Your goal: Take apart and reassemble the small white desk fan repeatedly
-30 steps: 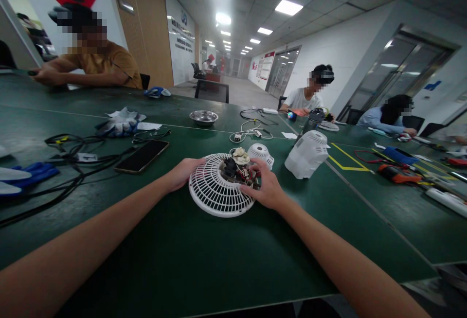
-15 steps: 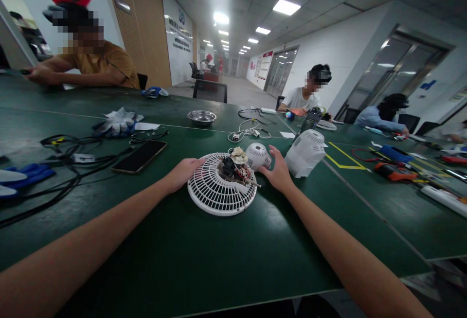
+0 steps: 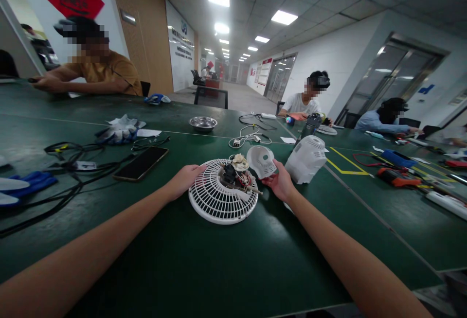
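A round white fan grille (image 3: 213, 206) lies on the green table, with an exposed fan motor (image 3: 233, 174) and its wires on top. My left hand (image 3: 185, 180) grips the grille's left rim, thumb and fingers closed at the edge. In my right hand (image 3: 280, 182) is a white motor cover (image 3: 260, 160), lifted just right of the motor, its hollow inside facing me. The fingers are partly hidden behind it. Right of that hand stands a white vented plastic housing (image 3: 308, 160).
A black phone (image 3: 141, 163), dark cables (image 3: 78, 177) and work gloves (image 3: 122, 128) lie to the left. Behind the grille are a metal bowl (image 3: 203, 123) and a white cord (image 3: 251, 138). An orange multimeter (image 3: 397, 177) lies at right. Several people sit around the table.
My right hand has taken hold of the motor cover and turned it, so its hollow inside shows instead of its vented outside. My left hand stays on the grille's rim.
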`<state>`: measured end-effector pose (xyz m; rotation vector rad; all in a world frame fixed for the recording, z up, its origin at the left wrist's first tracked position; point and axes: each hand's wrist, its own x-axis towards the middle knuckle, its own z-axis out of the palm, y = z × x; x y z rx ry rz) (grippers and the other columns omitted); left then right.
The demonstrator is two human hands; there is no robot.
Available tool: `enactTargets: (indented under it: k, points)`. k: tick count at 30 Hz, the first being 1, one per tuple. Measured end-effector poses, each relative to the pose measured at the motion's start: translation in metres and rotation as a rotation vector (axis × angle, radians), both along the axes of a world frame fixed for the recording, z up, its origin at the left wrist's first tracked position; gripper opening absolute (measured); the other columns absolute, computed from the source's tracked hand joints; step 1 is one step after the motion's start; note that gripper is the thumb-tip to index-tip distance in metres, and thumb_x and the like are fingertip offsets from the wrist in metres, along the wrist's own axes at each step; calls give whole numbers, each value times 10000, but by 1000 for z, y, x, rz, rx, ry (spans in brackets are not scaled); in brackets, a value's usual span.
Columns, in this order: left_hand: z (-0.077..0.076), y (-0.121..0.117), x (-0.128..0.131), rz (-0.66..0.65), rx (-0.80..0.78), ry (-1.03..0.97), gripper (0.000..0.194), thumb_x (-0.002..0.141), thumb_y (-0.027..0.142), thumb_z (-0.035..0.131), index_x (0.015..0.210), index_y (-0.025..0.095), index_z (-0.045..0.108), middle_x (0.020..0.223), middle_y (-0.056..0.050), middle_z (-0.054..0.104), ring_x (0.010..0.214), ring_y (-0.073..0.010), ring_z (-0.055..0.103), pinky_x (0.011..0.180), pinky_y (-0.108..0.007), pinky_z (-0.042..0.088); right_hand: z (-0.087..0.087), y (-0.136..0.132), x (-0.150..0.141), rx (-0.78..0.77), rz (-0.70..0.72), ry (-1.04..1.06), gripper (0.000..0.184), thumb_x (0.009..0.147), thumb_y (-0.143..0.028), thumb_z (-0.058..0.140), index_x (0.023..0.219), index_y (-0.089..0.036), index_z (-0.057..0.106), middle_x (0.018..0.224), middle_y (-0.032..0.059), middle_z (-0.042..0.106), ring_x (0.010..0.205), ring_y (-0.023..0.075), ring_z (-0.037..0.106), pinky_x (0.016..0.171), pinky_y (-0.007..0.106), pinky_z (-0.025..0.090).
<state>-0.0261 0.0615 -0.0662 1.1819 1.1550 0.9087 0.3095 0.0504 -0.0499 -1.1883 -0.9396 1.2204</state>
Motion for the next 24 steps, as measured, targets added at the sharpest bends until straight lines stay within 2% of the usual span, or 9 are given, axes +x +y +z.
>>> enactTargets:
  k: [3, 5, 11, 13, 17, 24]
  points:
    - [-3, 3, 0, 10, 7, 4, 462, 766, 566, 710, 960, 147, 693, 833, -75, 743, 696, -206, 692, 629, -324, 521, 6, -11, -14, -12, 84, 159, 332, 864, -512, 536, 1057, -242, 548, 864, 33, 687, 719, 192, 666, 617, 326, 553]
    - [-4, 3, -1, -5, 24, 6, 474, 767, 572, 708, 966, 142, 692, 843, -77, 743, 707, -206, 691, 645, -328, 523, 10, -19, -24, 70, 75, 178, 338, 847, -489, 589, 1098, -273, 518, 925, 10, 680, 749, 185, 661, 633, 324, 555]
    - [1, -2, 0, -10, 40, 40, 459, 782, 576, 687, 936, 144, 689, 831, -72, 740, 707, -203, 691, 646, -322, 522, 18, -38, -41, 394, 57, -248, 691, 758, -397, 750, 1328, -294, 375, 1101, 50, 642, 966, 239, 637, 873, 412, 539]
    - [3, -3, 0, -5, 47, 55, 462, 776, 585, 687, 923, 147, 690, 818, -69, 740, 707, -203, 693, 643, -318, 521, 20, -41, -42, 420, 38, -277, 742, 758, -392, 746, 1368, -290, 336, 1125, 64, 631, 990, 250, 631, 885, 423, 533]
    - [5, -4, 1, -3, 58, 85, 490, 763, 604, 688, 935, 146, 693, 814, -72, 743, 709, -213, 697, 634, -319, 520, 22, -44, -45, 393, 2, -219, 706, 809, -433, 670, 1398, -317, 298, 1144, 63, 629, 968, 253, 629, 833, 429, 550]
    - [8, -8, 1, -11, 100, 168, 459, 818, 594, 620, 920, 154, 700, 813, -75, 742, 710, -233, 694, 626, -324, 510, 26, -57, -52, 510, 161, -419, 806, 751, -373, 771, 1408, -341, 304, 1208, 64, 569, 1013, 246, 611, 948, 459, 506]
